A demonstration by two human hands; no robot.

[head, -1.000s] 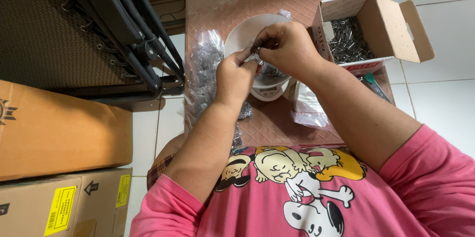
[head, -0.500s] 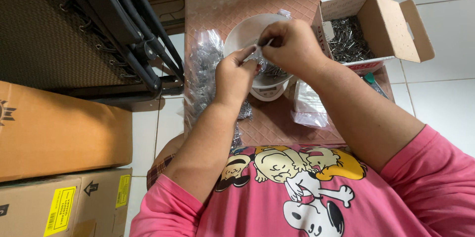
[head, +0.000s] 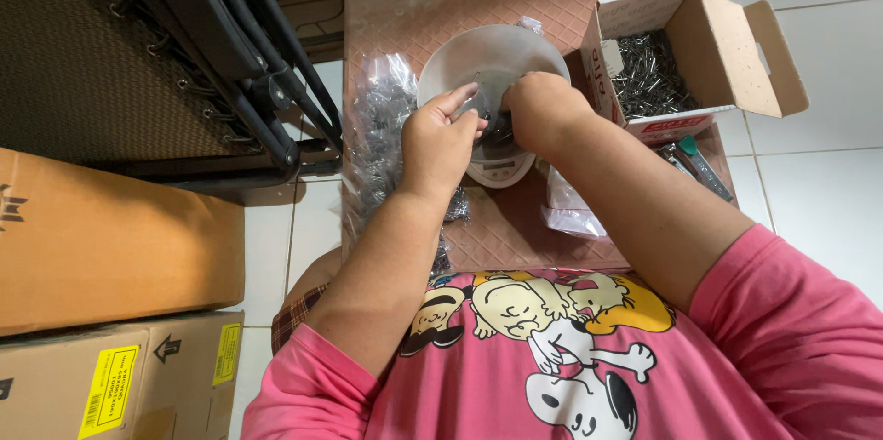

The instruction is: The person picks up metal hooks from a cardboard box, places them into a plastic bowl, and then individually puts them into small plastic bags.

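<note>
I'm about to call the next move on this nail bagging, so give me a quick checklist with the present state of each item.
1. Left hand grips the small clear bag over the scale: ok.
2. Right hand at the bag, fingers bent down into it: ok; what they pinch: cannot tell.
3. White bowl seated on the scale: ok.
4. Scale display readable: not ok, hands cover it.
5. Open cardboard box holds nails: ok.
6. Filled bags piled left of the bowl, on the board: ok.
</note>
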